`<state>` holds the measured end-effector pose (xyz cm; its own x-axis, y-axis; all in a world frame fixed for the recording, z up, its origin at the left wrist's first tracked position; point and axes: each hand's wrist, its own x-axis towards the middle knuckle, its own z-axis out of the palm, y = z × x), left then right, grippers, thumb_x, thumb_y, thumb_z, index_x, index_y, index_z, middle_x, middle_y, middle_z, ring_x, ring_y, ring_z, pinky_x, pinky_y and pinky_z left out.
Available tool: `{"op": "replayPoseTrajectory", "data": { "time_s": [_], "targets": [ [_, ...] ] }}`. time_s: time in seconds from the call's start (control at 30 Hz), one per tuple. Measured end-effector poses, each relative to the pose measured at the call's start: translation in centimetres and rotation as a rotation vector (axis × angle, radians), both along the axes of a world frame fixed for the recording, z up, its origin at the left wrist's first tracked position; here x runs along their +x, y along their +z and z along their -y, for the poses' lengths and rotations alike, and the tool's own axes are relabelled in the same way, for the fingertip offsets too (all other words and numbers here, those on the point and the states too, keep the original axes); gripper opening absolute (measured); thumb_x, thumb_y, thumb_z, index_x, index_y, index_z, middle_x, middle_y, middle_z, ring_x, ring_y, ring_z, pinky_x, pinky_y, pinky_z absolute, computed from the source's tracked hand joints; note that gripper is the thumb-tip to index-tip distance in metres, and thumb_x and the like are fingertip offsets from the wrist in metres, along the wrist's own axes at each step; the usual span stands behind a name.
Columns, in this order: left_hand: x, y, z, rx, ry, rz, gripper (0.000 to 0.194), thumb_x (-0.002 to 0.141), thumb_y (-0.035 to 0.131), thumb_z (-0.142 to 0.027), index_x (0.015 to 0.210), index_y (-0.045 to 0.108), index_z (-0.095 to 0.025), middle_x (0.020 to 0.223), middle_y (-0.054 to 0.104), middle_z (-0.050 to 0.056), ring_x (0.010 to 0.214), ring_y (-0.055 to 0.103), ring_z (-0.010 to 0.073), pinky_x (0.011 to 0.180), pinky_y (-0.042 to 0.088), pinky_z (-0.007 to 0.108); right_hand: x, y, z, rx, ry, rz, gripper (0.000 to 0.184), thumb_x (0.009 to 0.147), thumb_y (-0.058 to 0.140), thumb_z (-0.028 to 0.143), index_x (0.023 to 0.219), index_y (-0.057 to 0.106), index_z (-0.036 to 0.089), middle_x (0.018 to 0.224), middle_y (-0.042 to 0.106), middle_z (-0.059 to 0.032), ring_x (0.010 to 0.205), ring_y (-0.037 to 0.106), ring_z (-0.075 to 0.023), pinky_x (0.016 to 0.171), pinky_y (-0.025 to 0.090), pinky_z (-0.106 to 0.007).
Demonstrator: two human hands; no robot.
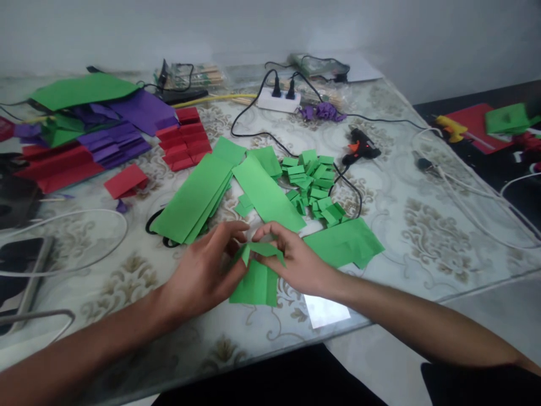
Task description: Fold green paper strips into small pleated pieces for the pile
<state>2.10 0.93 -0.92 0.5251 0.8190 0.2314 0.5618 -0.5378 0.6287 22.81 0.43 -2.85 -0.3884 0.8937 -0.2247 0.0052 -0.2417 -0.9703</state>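
Observation:
Between my two hands is a small folded piece of green paper (264, 249), bent along a crease. My left hand (207, 268) pinches its left side, and my right hand (293, 254) grips its right side from behind. Just below on the table lies another creased green paper piece (256, 285). Beyond my hands a long green strip (270, 194) lies slantwise. To its left is a stack of green strips (192, 197), with black scissor-like handles (154, 223) partly hidden under it. A pile of small folded green pieces (313, 180) lies past my right hand.
A black glue gun (361, 148) stands at the right, its cord running to a white power strip (279, 100). Red folded paper (183, 141) and purple sheets (137, 110) lie at the back left. A phone-like device (21, 270) and white cables are at the left edge.

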Motion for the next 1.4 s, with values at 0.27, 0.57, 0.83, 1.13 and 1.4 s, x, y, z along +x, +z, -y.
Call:
{"op": "replayPoseTrajectory", "data": {
  "time_s": [0.27, 0.57, 0.83, 1.13, 1.4],
  "targets": [
    [0.0, -0.2, 0.2, -0.177, 0.093, 0.092, 0.021, 0.092, 0.058, -0.017, 0.112, 0.063, -0.023, 0.093, 0.077, 0.001, 0.071, 0.073, 0.0159, 0.063, 0.056, 0.025, 0.3, 0.8, 0.9, 0.055, 0.043, 0.122, 0.022, 0.095, 0.057, 0.021, 0.115, 0.05, 0.026, 0.066, 0.049, 0.0087, 0.053, 0.044, -0.013, 0.05, 0.032, -0.023],
    [0.1, 0.4, 0.1, -0.167, 0.039, 0.21, 0.032, 0.084, 0.06, -0.012, 0.114, 0.061, -0.021, 0.092, 0.076, 0.002, 0.079, 0.076, 0.0172, 0.066, 0.059, 0.025, 0.5, 0.6, 1.2, 0.325, -0.089, 0.277, 0.022, 0.089, 0.057, 0.013, 0.107, 0.059, 0.024, 0.073, 0.061, 0.0046, 0.057, 0.051, -0.013, 0.054, 0.035, -0.025],
    [0.3, -0.4, 0.5, -0.022, 0.021, 0.224, 0.025, 0.09, 0.06, -0.009, 0.111, 0.061, -0.023, 0.087, 0.075, 0.001, 0.072, 0.073, 0.016, 0.064, 0.058, 0.025, 0.5, 0.2, 1.6, 0.372, -0.063, 0.3, 0.034, 0.089, 0.052, 0.011, 0.12, 0.05, 0.025, 0.071, 0.058, 0.005, 0.056, 0.051, -0.0152, 0.055, 0.038, -0.026],
    [0.3, -0.2, 0.8, 0.129, 0.009, 0.226, 0.025, 0.093, 0.059, -0.009, 0.113, 0.06, -0.024, 0.083, 0.069, 0.0, 0.069, 0.067, 0.0152, 0.064, 0.057, 0.025, 0.8, 0.4, 1.5, 0.402, 0.022, 0.208, 0.036, 0.098, 0.056, 0.022, 0.131, 0.042, 0.026, 0.079, 0.064, 0.0008, 0.062, 0.057, -0.0182, 0.058, 0.043, -0.029],
    [0.1, 0.1, 0.8, 0.153, -0.023, 0.268, 0.026, 0.094, 0.061, -0.01, 0.116, 0.059, -0.024, 0.086, 0.07, 0.003, 0.07, 0.069, 0.0168, 0.063, 0.058, 0.028, 0.9, 1.2, 1.8, 0.498, -0.106, 0.231, 0.031, 0.093, 0.061, 0.02, 0.123, 0.053, 0.025, 0.089, 0.07, -0.0028, 0.072, 0.066, -0.0202, 0.064, 0.047, -0.031]
  ]
}}
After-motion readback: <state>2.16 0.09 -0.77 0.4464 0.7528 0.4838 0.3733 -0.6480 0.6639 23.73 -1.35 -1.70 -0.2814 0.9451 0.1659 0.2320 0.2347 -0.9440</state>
